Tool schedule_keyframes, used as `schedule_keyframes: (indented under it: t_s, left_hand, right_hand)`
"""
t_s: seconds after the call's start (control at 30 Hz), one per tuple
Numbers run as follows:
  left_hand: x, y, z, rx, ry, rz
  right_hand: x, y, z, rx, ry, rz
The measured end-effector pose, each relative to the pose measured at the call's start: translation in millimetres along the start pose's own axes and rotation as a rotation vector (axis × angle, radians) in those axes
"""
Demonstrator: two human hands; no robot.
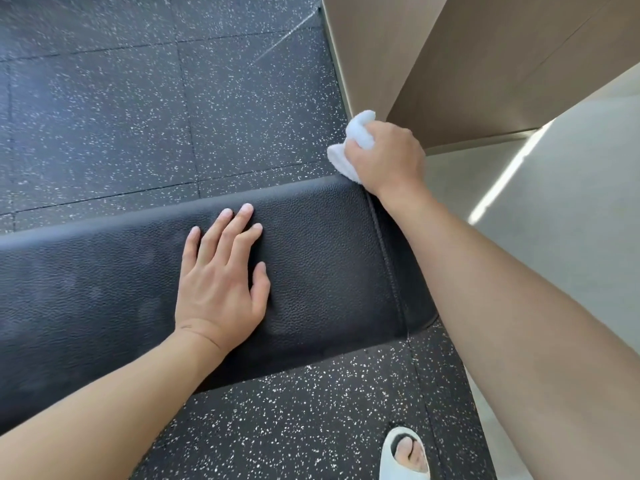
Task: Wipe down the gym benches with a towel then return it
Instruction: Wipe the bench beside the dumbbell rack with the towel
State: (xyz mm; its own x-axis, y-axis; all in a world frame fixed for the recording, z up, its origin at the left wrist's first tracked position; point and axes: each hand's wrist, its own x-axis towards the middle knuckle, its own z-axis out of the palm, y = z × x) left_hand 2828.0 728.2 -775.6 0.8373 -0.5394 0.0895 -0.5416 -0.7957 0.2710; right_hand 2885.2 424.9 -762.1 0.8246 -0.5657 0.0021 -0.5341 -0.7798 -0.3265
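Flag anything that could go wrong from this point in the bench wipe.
1. The towel is bunched in the right hand at the bench far corner, so each pass likely covers little and may leave strips unwiped.
2. The left hand lies flat on the pad; the patch under it could be missed or re-smudged.
3. A loose towel end hangs off the edge and might slip from the grip.

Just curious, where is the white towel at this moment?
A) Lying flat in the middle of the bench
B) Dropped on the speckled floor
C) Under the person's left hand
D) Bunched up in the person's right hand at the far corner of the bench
D: the towel is bunched in the right hand at the far corner of the black bench, while the left hand lies flat on the padding, holding nothing.
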Motion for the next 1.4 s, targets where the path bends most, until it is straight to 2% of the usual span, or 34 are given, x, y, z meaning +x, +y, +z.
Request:
schedule_keyframes:
  t_s: [0.07, 0.17, 0.23, 0.3, 0.43, 0.53, 0.6, 0.73, 0.8, 0.97, 1.1, 1.3, 1.4]
  left_hand:
    - [-0.1, -0.3, 0.3, 0.003, 0.002, 0.005]
    - [-0.6, -1.9, 0.4, 0.006, -0.006, 0.007]
    - [-1.2, -1.8, -0.5, 0.008, -0.022, 0.005]
    - [-1.3, 1.1, -4.2, -0.008, -0.045, -0.002]
    - [2.2, 5.8, -19.2, -0.035, -0.137, -0.013]
    - [2.3, 15.7, -38.0, -0.058, -0.263, -0.064]
    - [-12.9, 24.1, -53.0, -0.051, -0.386, -0.089]
    - [-68.2, 39.7, -94.8, -0.113, -0.756, -0.086]
    - [-91.2, 45.6, -123.4, -0.101, -0.838, -0.044]
    - [-90.6, 47.0, -215.7, -0.015, -0.602, -0.016]
    - [-70.0, 50.3, -292.8, 0.026, -0.484, -0.023]
    - [-53.0, 71.8, -412.8, -0.042, -0.339, -0.039]
    - [-42.3, 91.0, -473.8, -0.089, -0.267, 0.017]
  right_hand:
    - [-4.8, 2.6, 1.2, 0.017, 0.004, -0.035]
    - [-53.8, 21.4, -4.6, 0.095, 0.154, -0.110]
    - [-97.3, 36.2, -11.7, 0.096, 0.176, -0.122]
    - [-134.0, 48.7, -19.5, 0.067, 0.127, -0.118]
    - [-173.6, 52.3, -38.2, 0.075, -0.080, -0.037]
    - [-190.9, 42.7, -60.5, 0.144, -0.317, 0.112]
    - [-208.5, 33.1, -78.4, 0.201, -0.406, 0.183]
    - [-241.4, 3.9, -123.5, 0.360, -0.358, 0.338]
    - [-254.1, -11.9, -151.4, 0.369, -0.319, 0.328]
    - [-268.8, -46.0, -231.5, 0.272, -0.179, 0.224]
    - [-273.6, -76.6, -303.2, 0.253, -0.065, 0.163]
    - [-298.5, -125.7, -422.2, 0.338, 0.069, 0.146]
    - [-316.6, -148.7, -480.1, 0.347, 0.178, 0.129]
